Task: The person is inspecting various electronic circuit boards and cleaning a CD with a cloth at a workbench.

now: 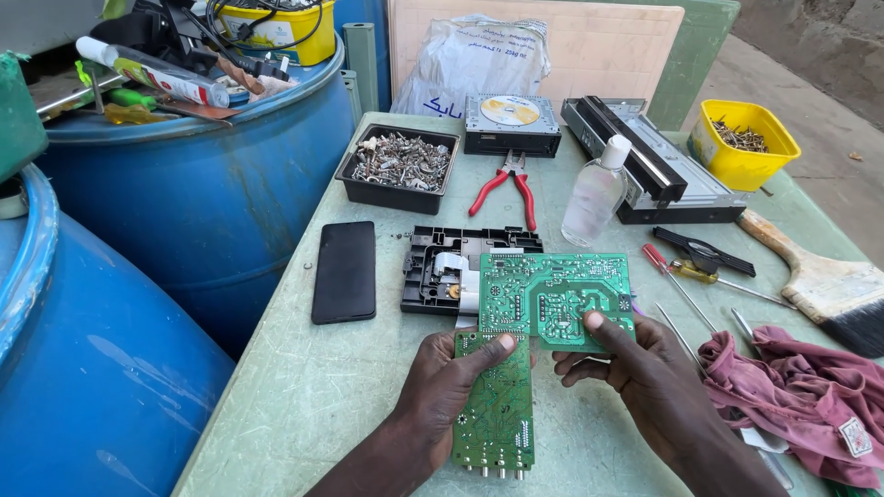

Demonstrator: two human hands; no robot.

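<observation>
A pale green tabletop (pixel 304 387) carries a black phone (pixel 344 271). Right of the phone lie red pliers (pixel 505 189) and a clear bottle (pixel 595 193); behind it, a screw tray (pixel 398 167)

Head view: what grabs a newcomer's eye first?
The green circuit boards at bottom centre: the left hand holds a long narrow board and the right hand holds a wider board above it. Behind them lies a black plastic chassis on the pale green table. Large blue drums fill the left side, and a yellow tub of screws sits far right.
</observation>
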